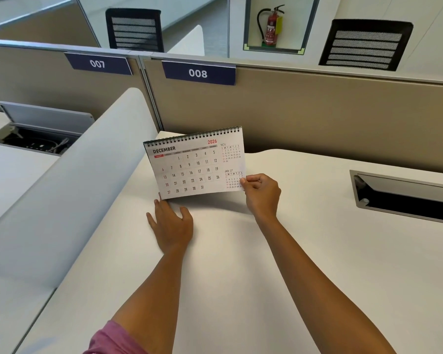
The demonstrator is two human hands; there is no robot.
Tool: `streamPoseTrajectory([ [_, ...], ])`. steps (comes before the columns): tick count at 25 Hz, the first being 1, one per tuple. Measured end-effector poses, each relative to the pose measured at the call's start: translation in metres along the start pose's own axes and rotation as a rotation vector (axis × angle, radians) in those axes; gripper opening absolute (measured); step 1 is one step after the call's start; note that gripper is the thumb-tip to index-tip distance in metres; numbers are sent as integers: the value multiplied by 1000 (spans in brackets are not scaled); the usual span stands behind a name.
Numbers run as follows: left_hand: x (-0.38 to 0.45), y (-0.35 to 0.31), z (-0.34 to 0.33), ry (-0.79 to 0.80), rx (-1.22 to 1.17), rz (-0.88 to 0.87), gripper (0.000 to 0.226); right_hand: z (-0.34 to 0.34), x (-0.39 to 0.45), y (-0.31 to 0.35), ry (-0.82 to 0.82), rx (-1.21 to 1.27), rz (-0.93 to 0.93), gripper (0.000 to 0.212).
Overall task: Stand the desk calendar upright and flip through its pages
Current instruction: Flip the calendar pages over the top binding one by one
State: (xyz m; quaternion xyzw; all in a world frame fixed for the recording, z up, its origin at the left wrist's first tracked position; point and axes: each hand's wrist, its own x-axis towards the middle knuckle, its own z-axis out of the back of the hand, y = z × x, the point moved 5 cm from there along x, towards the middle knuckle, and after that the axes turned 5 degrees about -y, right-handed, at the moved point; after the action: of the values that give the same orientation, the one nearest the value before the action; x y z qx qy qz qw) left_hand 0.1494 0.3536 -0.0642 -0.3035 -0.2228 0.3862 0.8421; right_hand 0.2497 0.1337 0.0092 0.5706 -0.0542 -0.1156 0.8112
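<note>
While pinched, spiral-bound paper calendar [193, 164] upright.

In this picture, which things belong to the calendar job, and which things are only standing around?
Part of the job:
desk calendar, open at December
right hand, pinching its lower right corner
left hand, at its lower left corner

Only standing around:
fire extinguisher
008 sign
cable hatch
chair

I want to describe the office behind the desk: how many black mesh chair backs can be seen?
2: one chair back behind the 007 sign, the other chair back at upper right, past the partition. More may be hidden.
</note>
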Motion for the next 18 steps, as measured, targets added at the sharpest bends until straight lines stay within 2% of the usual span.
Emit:
streamPoseTrajectory([
  [3, 1, -2, 0, -4, -15, -34, 39, 5, 4, 0, 6, -1, 15, 12],
  [5, 1, 0, 0, 1, -27, -9, 48, 7, 7, 1, 26, 16, -9, 14],
  [7, 1, 1, -1, 0, -23, 6, 57, 4, 8, 0, 140, 103, -133, 17],
  [10, 1, 0, 0, -5, -31, 8, 53, -1, 2, 4, 418, 208, -364, 31],
  [14, 0, -2, 3, -4, -45, -16, 57, 4, 0, 21, 595, 296, -385, 50],
  [18, -3, -3, 4, -18, 8, -48, 59, 7, 0, 46, 734, 504, -434, 84],
])
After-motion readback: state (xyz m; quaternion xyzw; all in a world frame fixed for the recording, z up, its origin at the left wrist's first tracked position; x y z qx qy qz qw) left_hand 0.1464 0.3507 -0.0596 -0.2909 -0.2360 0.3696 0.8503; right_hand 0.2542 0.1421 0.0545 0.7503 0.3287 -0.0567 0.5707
